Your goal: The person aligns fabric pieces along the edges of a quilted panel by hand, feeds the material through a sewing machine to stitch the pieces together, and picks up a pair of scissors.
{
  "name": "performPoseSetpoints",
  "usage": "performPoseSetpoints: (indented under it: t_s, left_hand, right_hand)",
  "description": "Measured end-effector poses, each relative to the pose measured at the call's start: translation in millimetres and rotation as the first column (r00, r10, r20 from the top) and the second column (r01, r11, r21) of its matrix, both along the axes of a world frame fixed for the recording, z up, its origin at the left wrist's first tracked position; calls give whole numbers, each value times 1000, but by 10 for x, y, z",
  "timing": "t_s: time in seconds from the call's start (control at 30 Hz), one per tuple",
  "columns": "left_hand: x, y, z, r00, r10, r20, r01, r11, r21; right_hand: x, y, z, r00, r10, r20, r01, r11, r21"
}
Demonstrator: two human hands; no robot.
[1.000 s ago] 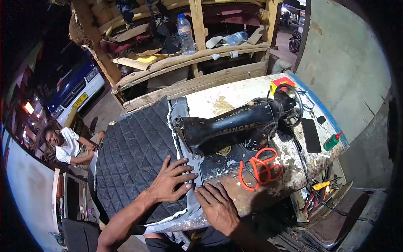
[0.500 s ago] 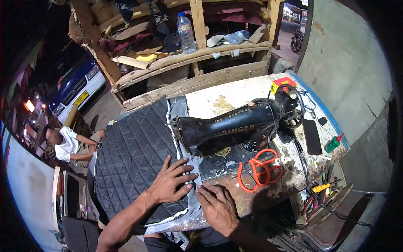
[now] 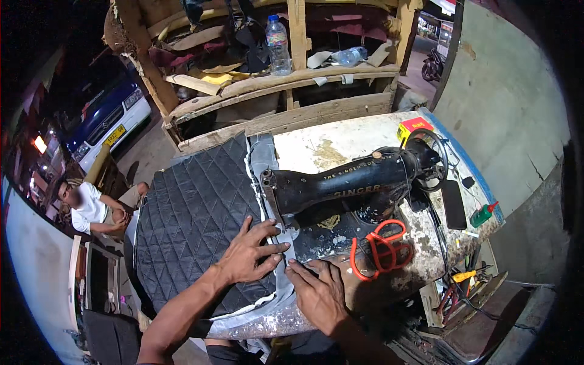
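Observation:
A black quilted fabric panel (image 3: pixel 188 213) lies left of a black sewing machine (image 3: pixel 347 176), its edge with white trim running under the machine's head. Along that edge is a grey fabric strip (image 3: pixel 284 283). My left hand (image 3: pixel 250 252) rests on the panel's edge, fingers spread, fingertips on the strip close in front of the needle area. Beside it my right hand (image 3: pixel 319 292) has thumb and forefinger closed on the strip's right edge, its other fingers bent. The needle and presser foot are hard to make out.
Orange-handled scissors (image 3: pixel 380 250) lie right of my right hand. Farther right are a phone (image 3: pixel 453 205), a green bottle (image 3: pixel 483 214) and a red-yellow box (image 3: pixel 413 129). An open drawer (image 3: pixel 465 292) holds tools. A wooden rack (image 3: pixel 286 112) stands behind; a person (image 3: pixel 100 210) sits at left.
My view has shifted slightly. Both hands have moved a little farther forward along the fabric edge, toward the machine's head. The seated person at left has raised their head and drawn their hands together.

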State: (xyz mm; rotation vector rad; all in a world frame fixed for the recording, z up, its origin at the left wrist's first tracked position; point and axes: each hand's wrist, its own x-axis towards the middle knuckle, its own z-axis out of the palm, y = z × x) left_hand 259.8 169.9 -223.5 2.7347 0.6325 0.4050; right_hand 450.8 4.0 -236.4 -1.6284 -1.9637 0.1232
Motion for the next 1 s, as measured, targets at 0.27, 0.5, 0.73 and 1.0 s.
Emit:
performPoseSetpoints:
  t_s: [0.27,0.5,0.73,1.0]
  left_hand:
    - [22,196,-59,1000,-25,17,25,999,33]
    - [-12,356,-102,981,-77,180,54,990,127]
    - [-28,-82,181,989,-19,144,28,998,-57]
    - [-225,-606,486,934,97,-343,-100,995,9]
  right_hand:
    - [-22,155,-11,996,-81,30,79,996,41]
    - [0,318,47,996,-74,52,72,997,30]
    - [93,391,37,995,-40,89,43,999,-30]
    - [172,482,30,999,48,-5,-48,998,-48]
